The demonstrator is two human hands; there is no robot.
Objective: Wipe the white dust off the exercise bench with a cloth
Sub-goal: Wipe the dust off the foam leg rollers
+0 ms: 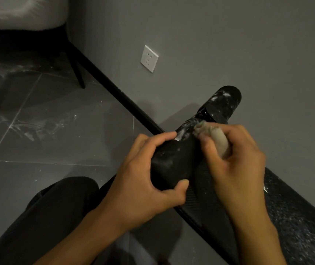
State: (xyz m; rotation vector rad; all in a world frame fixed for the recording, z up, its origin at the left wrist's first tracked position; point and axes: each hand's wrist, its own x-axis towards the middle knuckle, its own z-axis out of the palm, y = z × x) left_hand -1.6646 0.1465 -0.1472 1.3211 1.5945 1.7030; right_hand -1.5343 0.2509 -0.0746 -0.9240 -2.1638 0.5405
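Grey tiled floor point(57, 146) by wall: left hand point(149, 180) grips dusty black bench roller point(174, 159), right hand point(237, 161) just beside clutches bunched cloth point(218, 139) (pressed onto roller).

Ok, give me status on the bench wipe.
Left hand grips near foam roller. Right hand holds cloth against it. White dust on far roller and bench pad. Nothing blocking.

Around the corner of the room

A white socket point(149, 58) sits low on the grey wall point(229, 44), above a black skirting board point(114, 88). The grey floor tiles point(57, 150) carry white smears point(28, 129). At upper left stands a pale-seated chair point(19, 14) on black legs point(77, 73)
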